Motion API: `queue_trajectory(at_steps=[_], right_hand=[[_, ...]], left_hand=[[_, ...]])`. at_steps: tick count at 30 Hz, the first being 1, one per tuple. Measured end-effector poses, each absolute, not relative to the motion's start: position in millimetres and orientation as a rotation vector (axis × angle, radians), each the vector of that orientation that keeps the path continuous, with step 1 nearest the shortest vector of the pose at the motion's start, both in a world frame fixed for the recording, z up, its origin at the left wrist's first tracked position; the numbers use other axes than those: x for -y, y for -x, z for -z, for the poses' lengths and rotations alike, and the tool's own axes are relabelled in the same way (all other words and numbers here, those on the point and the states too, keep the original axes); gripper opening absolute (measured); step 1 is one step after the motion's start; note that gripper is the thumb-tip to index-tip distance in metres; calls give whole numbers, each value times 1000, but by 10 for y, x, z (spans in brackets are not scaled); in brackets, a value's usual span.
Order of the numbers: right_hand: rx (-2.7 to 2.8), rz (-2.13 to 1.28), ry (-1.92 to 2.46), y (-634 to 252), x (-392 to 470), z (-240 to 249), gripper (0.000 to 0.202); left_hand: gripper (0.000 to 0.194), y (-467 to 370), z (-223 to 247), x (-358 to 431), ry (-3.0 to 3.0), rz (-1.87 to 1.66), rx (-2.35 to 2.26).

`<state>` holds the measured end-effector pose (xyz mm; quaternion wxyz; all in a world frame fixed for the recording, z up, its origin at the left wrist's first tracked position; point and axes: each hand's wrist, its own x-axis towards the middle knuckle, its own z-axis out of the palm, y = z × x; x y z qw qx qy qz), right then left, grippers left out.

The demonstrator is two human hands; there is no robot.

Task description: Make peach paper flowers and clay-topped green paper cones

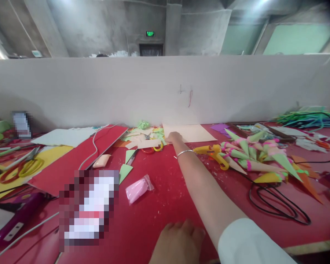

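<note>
2 bare hands, well apart, over a red tabletop (169, 183).

Right hand (173, 137) — centre of frame, arm reaching in from the lower right, white sleeve (250, 242) and silver bracelet (185, 152). Fingers bent down at the left end of a cream paper sheet (199, 132); whether they grip it cannot be told. Sheet lies flat at centre, before a white partition (126, 91).

Left hand (178, 244) — bottom centre, back upward, cut by the frame edge; whether anything lies under it cannot be told.

Beside the right hand, left: paper scraps (137, 136) and scissors with red and yellow handles (158, 147). To its right: 1 yellow glue gun (216, 152), next to a heap of green, pink and cream paper cones (249, 148); black cable (280, 212) coiled below.

Left of centre: 1 pink packet (137, 190) in clear wrap; 2 green paper pieces (125, 172); 1 pixelated item (95, 205).

Far left: red board (71, 161), slanted; 1 purple power strip (19, 220), lower left.

Right edge, mid-height: green-blue strips (310, 118), bundled.
</note>
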<state>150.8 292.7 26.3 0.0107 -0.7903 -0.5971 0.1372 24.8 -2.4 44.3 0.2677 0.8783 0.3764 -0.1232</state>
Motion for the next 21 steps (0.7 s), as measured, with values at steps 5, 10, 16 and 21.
queue_trajectory(at_steps=[5, 10, 16, 21], right_hand=[[1880, -522, 2479, -1687, -2968, -313, 31], [1845, -491, 2482, -1671, -2939, -299, 31], [1806, -398, 2478, -1547, -2911, -235, 32], [1870, -549, 2490, -1596, -2971, -288, 29]], left_hand=[[37, -232, -434, 26, -2363, 274, -1016], [38, -231, -450, 20, -2330, 261, -1020], [34, -249, -443, 9, -2328, 307, -1026], [37, -242, -424, 1, -2338, 286, -1018]])
